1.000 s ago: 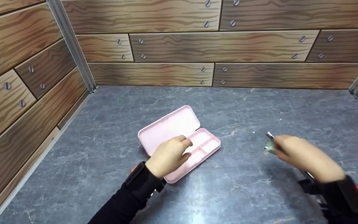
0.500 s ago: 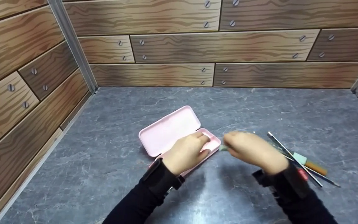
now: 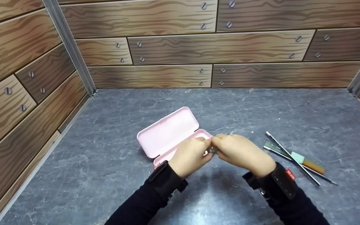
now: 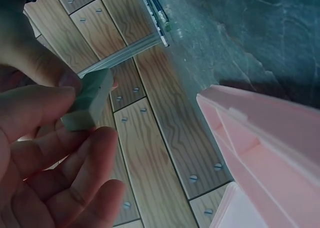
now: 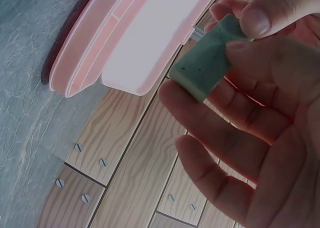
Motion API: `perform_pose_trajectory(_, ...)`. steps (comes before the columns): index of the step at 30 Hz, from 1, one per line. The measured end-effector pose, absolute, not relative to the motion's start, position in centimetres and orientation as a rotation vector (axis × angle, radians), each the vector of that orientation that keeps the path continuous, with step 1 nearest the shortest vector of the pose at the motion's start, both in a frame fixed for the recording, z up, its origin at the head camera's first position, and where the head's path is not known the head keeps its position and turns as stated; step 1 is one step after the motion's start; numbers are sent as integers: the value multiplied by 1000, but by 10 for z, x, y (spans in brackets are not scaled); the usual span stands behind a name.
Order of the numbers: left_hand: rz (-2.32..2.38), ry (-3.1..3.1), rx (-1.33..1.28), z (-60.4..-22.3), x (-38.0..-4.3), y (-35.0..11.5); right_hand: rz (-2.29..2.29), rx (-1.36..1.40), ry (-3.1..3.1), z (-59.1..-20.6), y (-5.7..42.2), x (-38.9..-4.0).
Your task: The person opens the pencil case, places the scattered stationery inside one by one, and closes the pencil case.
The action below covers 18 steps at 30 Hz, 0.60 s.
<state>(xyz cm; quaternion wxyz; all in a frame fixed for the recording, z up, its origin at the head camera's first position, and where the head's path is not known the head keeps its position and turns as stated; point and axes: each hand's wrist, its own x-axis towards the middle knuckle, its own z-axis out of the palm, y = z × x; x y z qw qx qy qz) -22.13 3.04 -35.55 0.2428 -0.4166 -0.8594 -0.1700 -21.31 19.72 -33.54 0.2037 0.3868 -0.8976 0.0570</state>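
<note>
Over the near side of an open pink pencil case (image 3: 169, 134), my two hands meet at a small green eraser (image 5: 205, 63). My left hand (image 3: 191, 156) pinches one end of it between thumb and fingers, as the left wrist view shows. My right hand (image 3: 244, 153) pinches it too, its thumb and fingertips close beside the left thumb. In the head view only a dark edge of the eraser shows between the hands. The case's lid is folded back, and its divided tray is partly hidden behind my left hand.
Right of my hands, two pencils lie crossed, the upper striped pencil (image 3: 286, 150) over a stick-like item with a mint part and an orange end (image 3: 313, 166). Wood-patterned walls (image 3: 167, 50) enclose the grey marbled tabletop (image 3: 136, 106) behind and at the sides.
My right hand has carried the eraser left from beside the pencils to the case. My left hand has moved right along the tray and now grips the eraser too.
</note>
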Motion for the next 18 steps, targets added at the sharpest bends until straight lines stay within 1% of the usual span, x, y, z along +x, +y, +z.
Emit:
perform_pose_trajectory(10, -585, -2410, -1108, -358, -224, 29, 255, 1127, -2543, -337, 197, -218)
perform_pose_trajectory(18, -469, -2464, -1077, -354, -229, 24, 263, 1129, -2606, -344, 208, -224)
